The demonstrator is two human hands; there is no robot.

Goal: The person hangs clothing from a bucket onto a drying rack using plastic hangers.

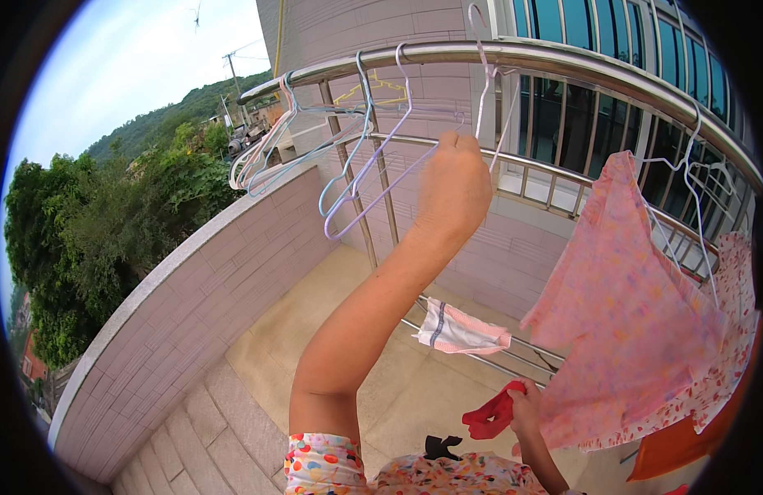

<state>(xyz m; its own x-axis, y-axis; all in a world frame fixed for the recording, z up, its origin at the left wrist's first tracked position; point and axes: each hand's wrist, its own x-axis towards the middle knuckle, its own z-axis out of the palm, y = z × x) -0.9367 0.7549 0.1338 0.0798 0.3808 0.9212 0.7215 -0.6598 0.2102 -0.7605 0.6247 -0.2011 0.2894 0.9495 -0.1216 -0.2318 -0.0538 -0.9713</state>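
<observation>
My left hand (pixel 456 176) is raised to the rail, its fingers closed around a pale pinkish-white clothes hanger (pixel 483 68). The hanger's hook rises above the metal rail (pixel 431 54); its lower part is partly hidden by my hand. A lavender hanger (pixel 387 185) hangs just left of that hand, beside a light blue one (pixel 360 142). Low on the right, my right hand (pixel 525 405) grips a small red cloth item (pixel 494 413). Close to it, a pink patterned garment (pixel 616 297) hangs from a white hanger (pixel 691 161).
Several pastel hangers (pixel 276 145) are bunched at the rail's left end. A white and pink cloth (pixel 462 328) lies over lower metal bars (pixel 542 362). A tiled parapet (pixel 220 272) borders the left; barred windows (pixel 579 124) stand behind the rail. Orange fabric (pixel 678 448) hangs at lower right.
</observation>
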